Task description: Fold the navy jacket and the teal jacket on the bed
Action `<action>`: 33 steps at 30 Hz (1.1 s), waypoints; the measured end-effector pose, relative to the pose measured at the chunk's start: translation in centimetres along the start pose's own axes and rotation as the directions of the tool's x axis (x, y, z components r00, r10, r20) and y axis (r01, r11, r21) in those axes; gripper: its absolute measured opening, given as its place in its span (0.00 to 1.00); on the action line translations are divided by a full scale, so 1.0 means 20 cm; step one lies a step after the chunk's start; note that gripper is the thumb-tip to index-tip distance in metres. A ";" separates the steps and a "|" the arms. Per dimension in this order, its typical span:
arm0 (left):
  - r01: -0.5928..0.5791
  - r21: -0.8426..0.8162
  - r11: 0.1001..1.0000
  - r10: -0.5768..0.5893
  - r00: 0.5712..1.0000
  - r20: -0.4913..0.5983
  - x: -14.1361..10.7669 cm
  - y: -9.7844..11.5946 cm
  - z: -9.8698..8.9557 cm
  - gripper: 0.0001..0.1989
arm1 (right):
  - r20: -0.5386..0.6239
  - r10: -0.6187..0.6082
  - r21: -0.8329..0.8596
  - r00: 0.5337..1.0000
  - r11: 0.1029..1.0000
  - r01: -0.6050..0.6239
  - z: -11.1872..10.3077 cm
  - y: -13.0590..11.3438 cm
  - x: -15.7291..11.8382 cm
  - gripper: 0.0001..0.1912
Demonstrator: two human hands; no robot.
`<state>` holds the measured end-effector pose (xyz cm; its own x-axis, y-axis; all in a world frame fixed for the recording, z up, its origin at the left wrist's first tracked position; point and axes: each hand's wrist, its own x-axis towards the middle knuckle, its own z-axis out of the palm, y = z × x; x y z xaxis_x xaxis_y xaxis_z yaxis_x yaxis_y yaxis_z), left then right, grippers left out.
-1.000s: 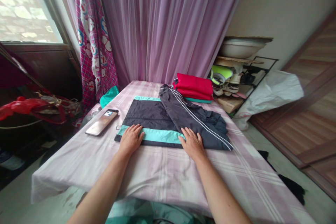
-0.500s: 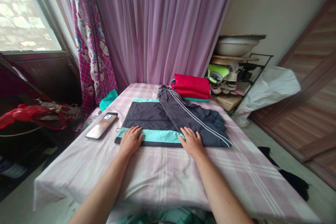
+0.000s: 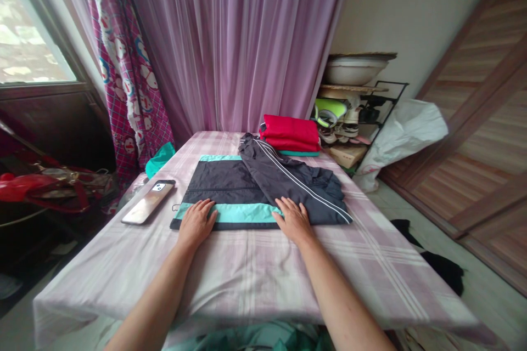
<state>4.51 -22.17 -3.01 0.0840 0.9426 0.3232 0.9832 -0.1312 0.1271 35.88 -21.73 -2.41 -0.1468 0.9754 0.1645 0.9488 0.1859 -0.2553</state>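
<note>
A dark garment (image 3: pixel 222 180) with turquoise bands lies flat on the checked tablecloth (image 3: pixel 247 274). Its sleeve (image 3: pixel 296 178), edged with white piping, is laid slantwise over the right side. My left hand (image 3: pixel 197 221) rests with fingers spread on the turquoise band near the lower left corner. On the right, my right hand (image 3: pixel 293 220) lies spread where the band meets the sleeve. Neither hand grips the cloth. Behind the garment sits a folded red garment (image 3: pixel 289 132) on top of a folded green one (image 3: pixel 300 153).
A phone (image 3: pixel 149 203) lies left of the dark garment. Turquoise cloth (image 3: pixel 160 159) hangs at the table's left edge. Beyond the table's right side stand a rack with a basin (image 3: pixel 354 70) and shoes, and a white sack (image 3: pixel 405 131). Purple curtains (image 3: pixel 242 38) hang behind.
The whole view has shifted, so the table and the things on it appear slightly further left. Both hands remain spread on the garment in nearly the same places.
</note>
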 end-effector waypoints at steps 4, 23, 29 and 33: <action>0.004 -0.013 1.000 -0.004 1.000 0.009 0.00 0.00 0.00 0.23 | -0.003 0.002 0.003 1.000 1.000 -0.002 0.01 0.01 0.00 0.26; 0.021 -0.044 0.999 -0.021 1.000 0.002 0.00 0.01 0.00 0.23 | -0.003 -0.002 0.004 1.000 1.000 0.002 0.02 0.02 0.01 0.26; 0.035 -0.030 0.999 -0.034 0.999 0.039 0.00 0.02 -0.02 0.23 | 0.012 0.008 0.001 1.000 1.000 -0.008 0.01 0.01 0.00 0.25; 0.033 -0.027 0.999 -0.031 0.998 0.058 0.00 0.03 -0.04 0.24 | -0.004 -0.001 -0.002 1.000 1.000 0.001 0.02 0.02 0.00 0.25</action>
<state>4.93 -22.52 -2.27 0.0624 0.9624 0.2642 0.9806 -0.1084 0.1632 36.10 -21.54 -2.81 -0.1466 0.9747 0.1687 0.9492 0.1866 -0.2533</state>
